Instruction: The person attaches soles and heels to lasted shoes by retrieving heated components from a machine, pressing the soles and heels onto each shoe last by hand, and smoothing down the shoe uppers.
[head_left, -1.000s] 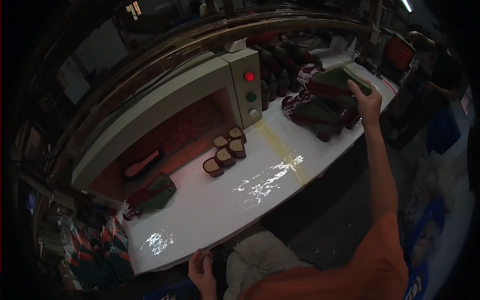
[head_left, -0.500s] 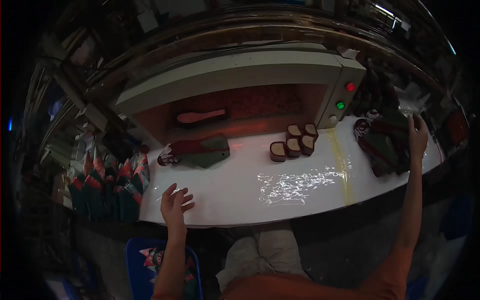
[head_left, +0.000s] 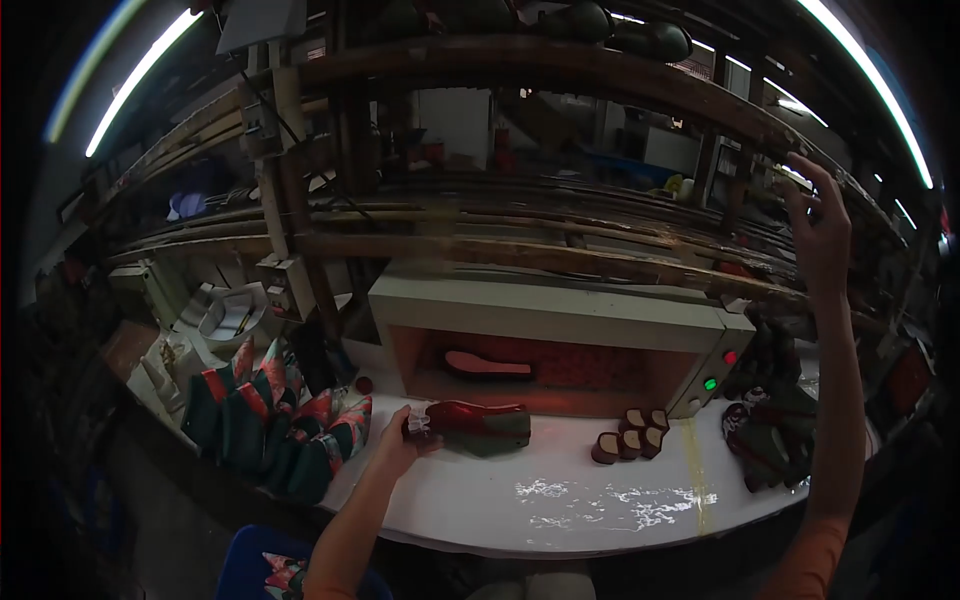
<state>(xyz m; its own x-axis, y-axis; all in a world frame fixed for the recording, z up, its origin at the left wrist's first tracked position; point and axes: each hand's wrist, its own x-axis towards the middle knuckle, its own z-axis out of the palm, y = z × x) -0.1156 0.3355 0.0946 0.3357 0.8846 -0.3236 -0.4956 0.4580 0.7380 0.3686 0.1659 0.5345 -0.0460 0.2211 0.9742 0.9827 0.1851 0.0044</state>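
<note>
My left hand (head_left: 405,442) is closed on the laced end of a dark red and green shoe piece (head_left: 478,426), which lies on the white table (head_left: 470,500) before the heater box. High at the right, my right hand (head_left: 822,225) is raised by the wooden rack, fingers apart and holding nothing. Inside the red-lit heater box (head_left: 560,308) rests a sole (head_left: 488,367). Several heel blocks (head_left: 630,440) stand to the right of the shoe piece. More red and green shoe pieces (head_left: 770,440) are piled at the table's right end, partly behind my right forearm.
Green and red pointed pieces (head_left: 275,420) stand in a cluster on the left. A blue bin (head_left: 240,560) sits below the table's left edge. Wooden rack beams (head_left: 520,250) cross above the heater box, with dark rounded items (head_left: 575,22) on the top shelf.
My left hand has moved up and forward and taken hold of the shoe piece. My right hand has left the right-hand pile and risen. The view has tilted up and turned left.
</note>
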